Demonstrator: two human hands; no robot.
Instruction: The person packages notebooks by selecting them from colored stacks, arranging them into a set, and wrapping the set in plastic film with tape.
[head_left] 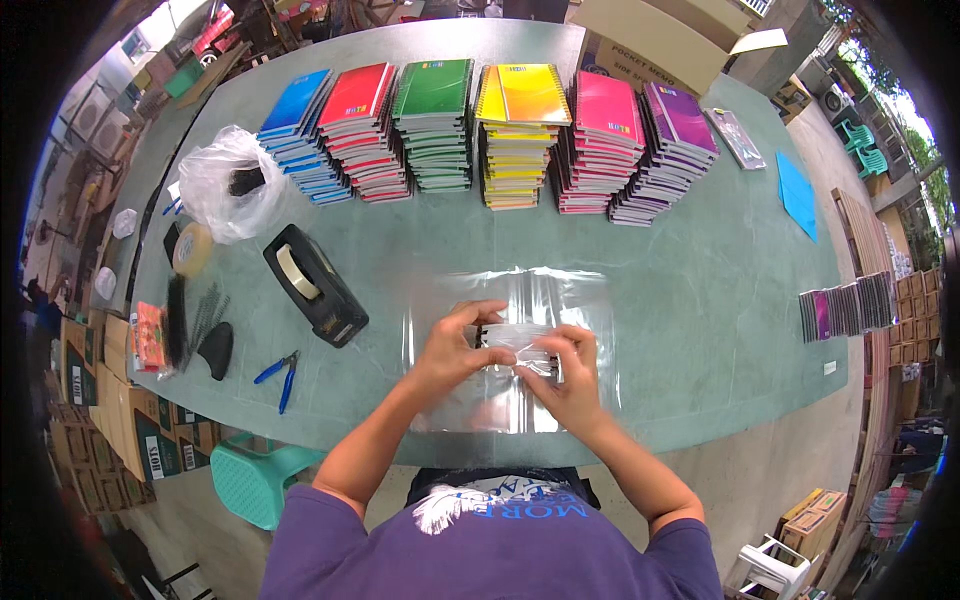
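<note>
Both my hands are closed around a small stack of spiral notebooks (515,338), seen with its white page edges up and dark coils at its ends. My left hand (450,345) grips the left end between thumb and fingers. At the right end my right hand (568,375) pinches it, slightly blurred, with its thumb low on the near side. The covers are hidden. Under the hands lie clear, shiny plastic sheets (590,300) on the green table (690,350), close to its front edge.
Several notebook stacks (432,130) in different colours line the far side, by a cardboard box (640,60). To the left are a tape dispenser (318,290), blue-handled pliers (284,380), a plastic bag (215,205) and loose black coils (177,325). Purple notebooks (850,306) sit at the right edge.
</note>
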